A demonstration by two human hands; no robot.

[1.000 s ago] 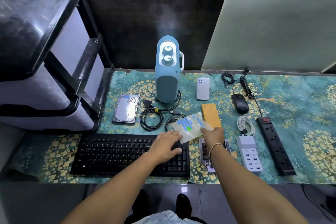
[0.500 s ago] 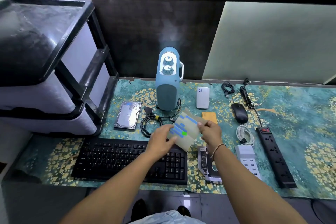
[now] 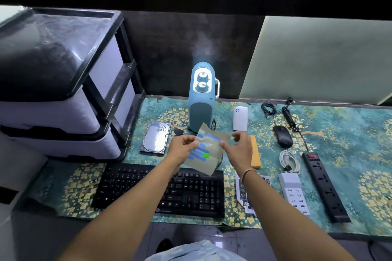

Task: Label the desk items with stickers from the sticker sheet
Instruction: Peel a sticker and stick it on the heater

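A pale sticker sheet [image 3: 209,152] with several blue strips and one green square is held up above the desk. My left hand [image 3: 183,150] grips its left edge. My right hand [image 3: 238,148] pinches its right edge with thumb and fingers. Below lies a black keyboard [image 3: 165,190]. A silver hard drive [image 3: 156,140] with a blue strip on it lies to the left. A blue appliance [image 3: 202,101] with two knobs stands behind the sheet. A white plug-in device [image 3: 240,118], a black mouse [image 3: 282,139] and an orange block [image 3: 255,154] lie to the right.
Stacked grey drawers [image 3: 63,95] in a black frame fill the left side. On the right lie a white coiled cable [image 3: 289,160], a white USB charger hub [image 3: 294,193], a black power strip [image 3: 324,184], a printed packet [image 3: 246,195] and black cables [image 3: 269,108].
Both hands lifted the sticker sheet off the desk and raised it in front of the blue appliance. The left hand left the keyboard and took the sheet's left edge.
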